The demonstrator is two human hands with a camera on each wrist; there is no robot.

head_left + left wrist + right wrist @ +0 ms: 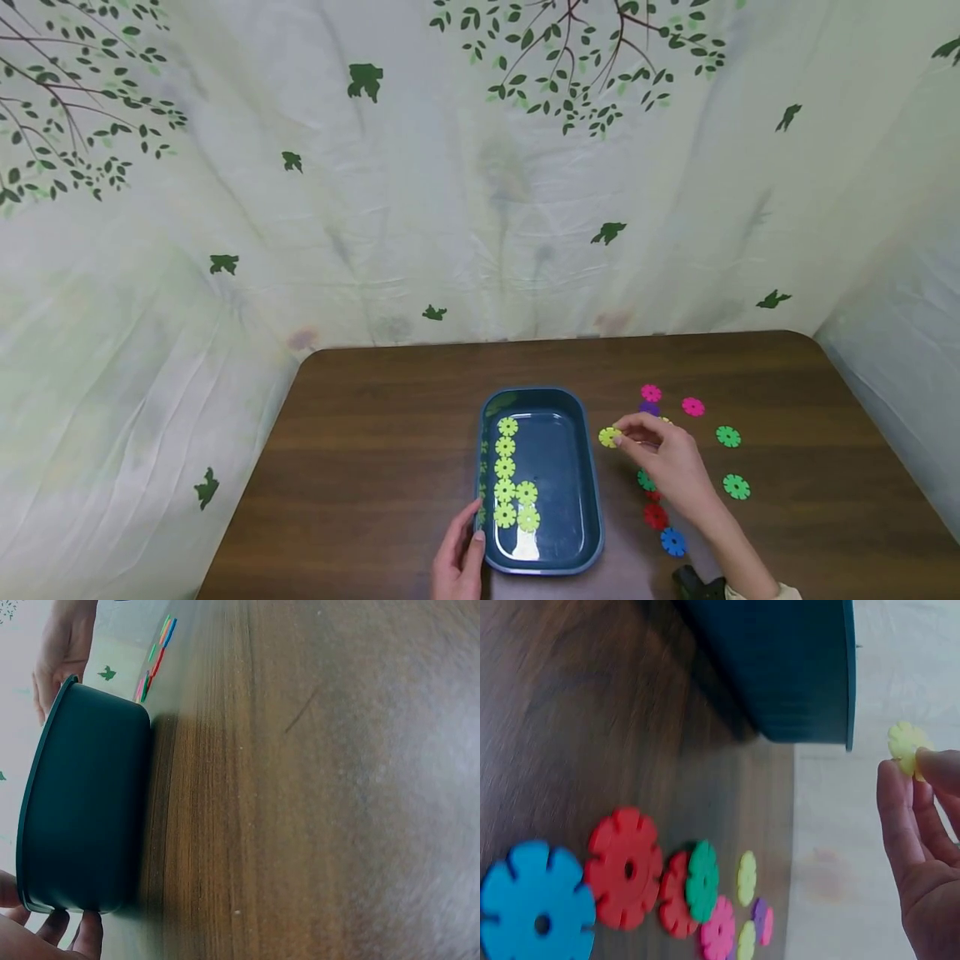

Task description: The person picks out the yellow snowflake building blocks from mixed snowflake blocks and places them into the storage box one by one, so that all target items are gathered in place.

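Note:
A dark blue tray (558, 467) stands on the table, with several yellow-green notched flower-shaped discs (506, 467) along its left side. My left hand (459, 550) holds the tray's left edge near its front corner. In the left wrist view, fingertips (90, 930) touch the tray's outer wall. Between thumb and fingers, my right hand (667, 462) pinches another yellow disc (608, 437), raised just right of the tray. The right wrist view shows this disc (904, 747) held above rim height, outside the tray.
Loose discs lie right of the tray: a blue disc (672, 542), a red disc (656, 517), green discs (736, 487) and pink discs (693, 407). My right forearm partly covers this group. A leaf-printed cloth (510, 208) hangs behind the brown table (382, 467).

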